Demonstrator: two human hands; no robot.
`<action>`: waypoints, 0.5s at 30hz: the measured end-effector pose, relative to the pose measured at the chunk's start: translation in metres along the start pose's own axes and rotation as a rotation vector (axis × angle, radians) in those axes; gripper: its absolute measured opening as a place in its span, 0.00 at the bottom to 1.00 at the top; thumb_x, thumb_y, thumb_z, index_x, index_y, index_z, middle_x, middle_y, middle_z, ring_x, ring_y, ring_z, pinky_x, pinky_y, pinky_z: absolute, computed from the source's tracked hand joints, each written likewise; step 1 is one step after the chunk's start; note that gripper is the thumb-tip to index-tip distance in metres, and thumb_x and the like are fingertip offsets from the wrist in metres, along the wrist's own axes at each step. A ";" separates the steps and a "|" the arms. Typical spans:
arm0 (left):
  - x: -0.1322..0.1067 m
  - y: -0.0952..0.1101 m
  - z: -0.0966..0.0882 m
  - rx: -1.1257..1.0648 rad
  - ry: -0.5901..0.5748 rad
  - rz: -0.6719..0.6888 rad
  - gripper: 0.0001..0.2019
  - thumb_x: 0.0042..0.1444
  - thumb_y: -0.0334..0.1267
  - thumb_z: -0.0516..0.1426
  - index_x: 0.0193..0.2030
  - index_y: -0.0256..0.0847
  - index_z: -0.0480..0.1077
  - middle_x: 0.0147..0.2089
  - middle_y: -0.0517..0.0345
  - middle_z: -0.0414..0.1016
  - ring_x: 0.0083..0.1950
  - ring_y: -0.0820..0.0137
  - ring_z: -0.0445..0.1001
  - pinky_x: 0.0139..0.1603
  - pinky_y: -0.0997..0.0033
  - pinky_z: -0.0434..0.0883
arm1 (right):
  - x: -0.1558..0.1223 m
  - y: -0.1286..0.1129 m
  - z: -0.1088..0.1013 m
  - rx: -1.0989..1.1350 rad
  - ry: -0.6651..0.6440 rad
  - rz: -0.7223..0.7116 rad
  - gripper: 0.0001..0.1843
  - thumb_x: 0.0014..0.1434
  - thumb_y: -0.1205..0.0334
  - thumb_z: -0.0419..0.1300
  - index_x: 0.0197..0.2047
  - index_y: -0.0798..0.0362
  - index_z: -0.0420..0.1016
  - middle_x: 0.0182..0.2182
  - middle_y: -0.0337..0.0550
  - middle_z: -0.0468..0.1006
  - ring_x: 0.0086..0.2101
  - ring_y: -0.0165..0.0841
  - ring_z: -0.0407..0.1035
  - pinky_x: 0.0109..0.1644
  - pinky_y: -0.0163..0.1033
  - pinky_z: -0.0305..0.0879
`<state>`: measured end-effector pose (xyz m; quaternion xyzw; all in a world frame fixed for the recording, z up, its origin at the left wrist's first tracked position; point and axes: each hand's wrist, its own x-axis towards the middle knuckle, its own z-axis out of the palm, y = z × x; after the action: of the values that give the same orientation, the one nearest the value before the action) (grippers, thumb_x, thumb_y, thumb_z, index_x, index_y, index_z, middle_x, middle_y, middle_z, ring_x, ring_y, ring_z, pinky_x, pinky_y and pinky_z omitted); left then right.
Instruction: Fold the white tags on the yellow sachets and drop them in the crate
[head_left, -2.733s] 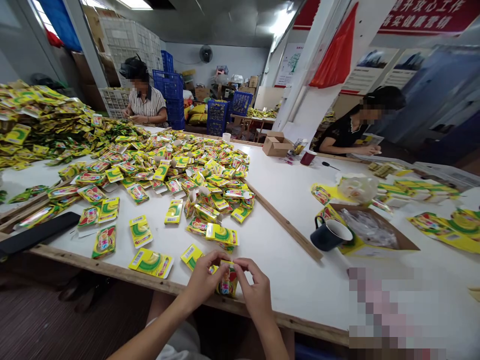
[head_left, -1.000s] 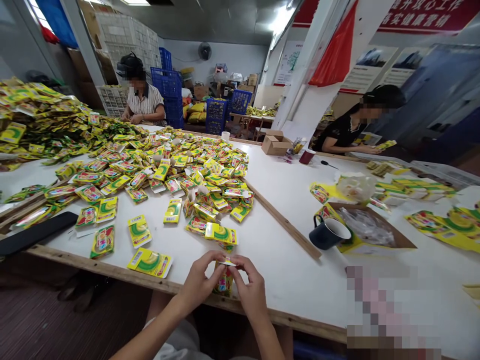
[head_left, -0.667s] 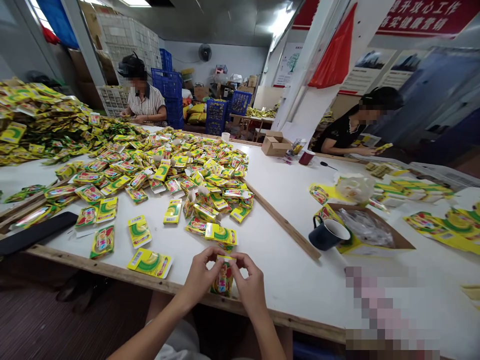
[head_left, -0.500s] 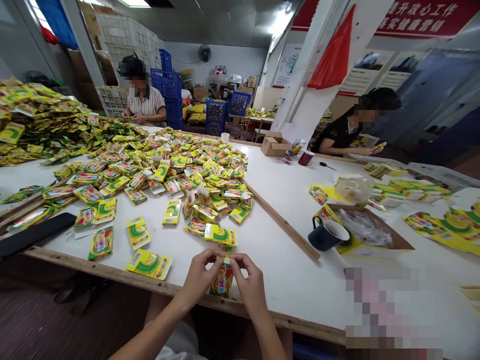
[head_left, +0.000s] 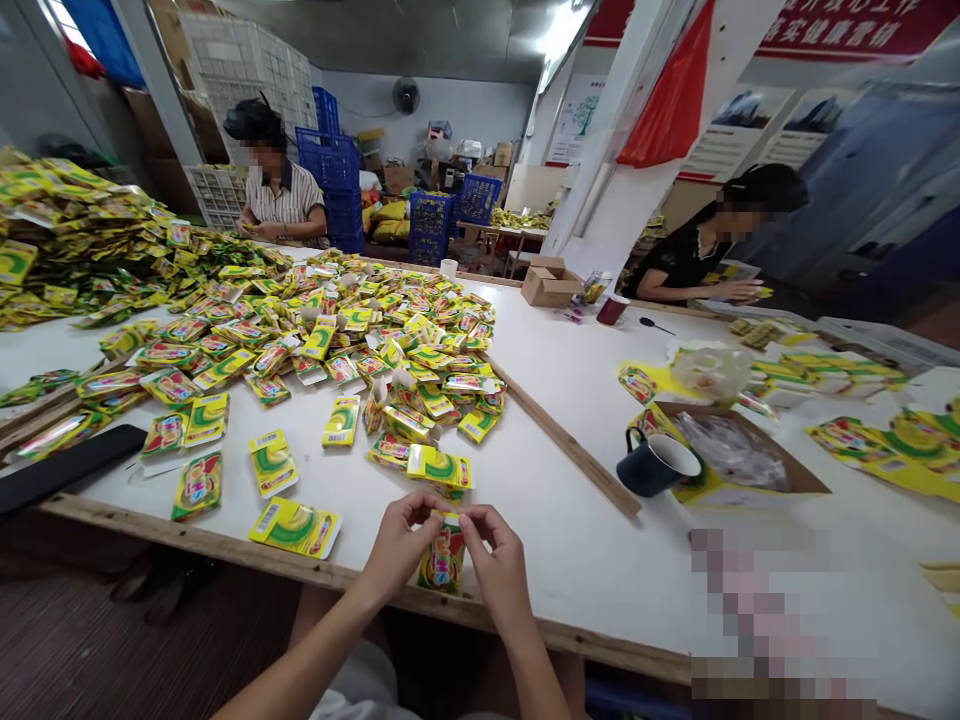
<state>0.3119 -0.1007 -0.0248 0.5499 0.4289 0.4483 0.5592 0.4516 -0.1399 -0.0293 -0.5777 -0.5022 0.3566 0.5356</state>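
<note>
Between my hands a small yellow-green printed carton stands near the table's front edge, its colourful lettering facing me. My left hand pinches its upper left corner with thumb and forefinger. At the upper right corner, my right hand grips it the same way. The fingertips hide most of the carton's top edge. Just beyond the hands lies another yellow carton on top of others. To the left, a flat-lying carton rests close to the wooden edge.
A heap of cartons covers the table's left and middle. A wooden strip borders it on the right. Further right are a dark mug and an open box holding clear plastic. Two co-workers sit across the table. A black phone-like slab lies left.
The view has shifted slightly. Both hands keep their pinch at the carton's top, and the carton stays in nearly the same place.
</note>
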 end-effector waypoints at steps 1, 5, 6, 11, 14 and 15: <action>0.000 0.000 0.000 0.016 0.004 0.007 0.07 0.52 0.38 0.59 0.34 0.36 0.74 0.31 0.56 0.77 0.34 0.67 0.72 0.37 0.71 0.69 | 0.000 0.000 0.000 0.000 0.002 0.006 0.16 0.58 0.49 0.59 0.35 0.54 0.75 0.29 0.43 0.78 0.31 0.35 0.71 0.37 0.37 0.68; -0.003 0.000 -0.002 0.118 -0.003 0.056 0.08 0.55 0.40 0.57 0.36 0.37 0.74 0.32 0.55 0.77 0.35 0.66 0.73 0.39 0.69 0.70 | -0.001 -0.001 -0.001 0.003 0.007 0.006 0.15 0.58 0.49 0.59 0.34 0.54 0.74 0.29 0.42 0.78 0.31 0.36 0.71 0.36 0.37 0.68; -0.004 0.000 -0.003 0.145 -0.009 0.075 0.08 0.56 0.40 0.57 0.36 0.38 0.74 0.33 0.54 0.77 0.36 0.66 0.73 0.40 0.68 0.70 | -0.001 0.000 -0.001 0.002 0.007 -0.004 0.15 0.58 0.49 0.59 0.35 0.53 0.74 0.29 0.42 0.78 0.30 0.36 0.71 0.36 0.37 0.69; -0.013 -0.005 -0.012 0.196 -0.094 0.211 0.08 0.59 0.39 0.56 0.40 0.41 0.76 0.42 0.52 0.77 0.46 0.62 0.74 0.50 0.64 0.70 | -0.008 0.007 0.001 0.015 -0.046 -0.072 0.11 0.60 0.54 0.59 0.39 0.52 0.76 0.35 0.45 0.80 0.37 0.38 0.74 0.43 0.40 0.70; -0.016 -0.003 -0.015 0.228 -0.140 0.250 0.09 0.60 0.37 0.55 0.43 0.42 0.75 0.45 0.51 0.77 0.49 0.63 0.74 0.52 0.63 0.70 | -0.014 0.006 0.000 0.021 -0.066 -0.064 0.11 0.59 0.54 0.59 0.40 0.51 0.76 0.36 0.45 0.80 0.38 0.39 0.75 0.43 0.41 0.71; -0.016 -0.001 -0.016 0.251 -0.143 0.263 0.09 0.61 0.37 0.54 0.44 0.43 0.75 0.46 0.51 0.77 0.49 0.63 0.74 0.52 0.63 0.70 | -0.017 0.003 -0.005 0.002 -0.053 -0.067 0.11 0.59 0.54 0.58 0.40 0.51 0.76 0.36 0.45 0.80 0.38 0.39 0.75 0.43 0.41 0.71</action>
<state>0.2925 -0.1124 -0.0268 0.6971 0.3651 0.4203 0.4518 0.4527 -0.1568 -0.0337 -0.5503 -0.5349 0.3542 0.5344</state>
